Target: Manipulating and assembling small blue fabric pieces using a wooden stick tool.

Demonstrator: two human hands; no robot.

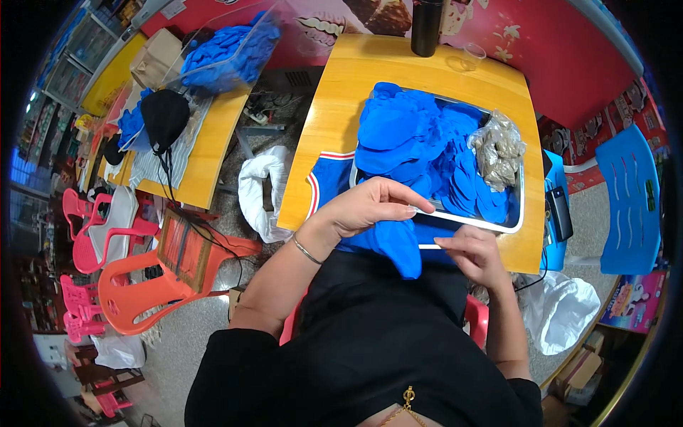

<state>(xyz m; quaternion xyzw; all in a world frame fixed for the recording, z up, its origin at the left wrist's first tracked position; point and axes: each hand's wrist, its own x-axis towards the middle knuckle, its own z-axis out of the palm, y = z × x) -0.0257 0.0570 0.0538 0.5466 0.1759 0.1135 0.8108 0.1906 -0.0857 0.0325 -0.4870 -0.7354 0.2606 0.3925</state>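
Left hand (366,206) pinches top of blue fabric piece (398,245), which hangs limp below fingertips; right hand (473,252) fingers closed on thin white strip (427,247) beside it; fabric likely light, soft, floppy; best gripped at edge; metal tray (518,213) of blue pieces just beyond.

Bright blue cloth pieces (416,135) fill a silvery metal tray (514,213) on a honey-yellow wooden worktop (341,92), beside a clear bag of grey-brown bits (498,149); a blue garment with red-and-white striped trim (324,181), an orange plastic chair (153,285) and a black bottle (427,27) complete the palette.
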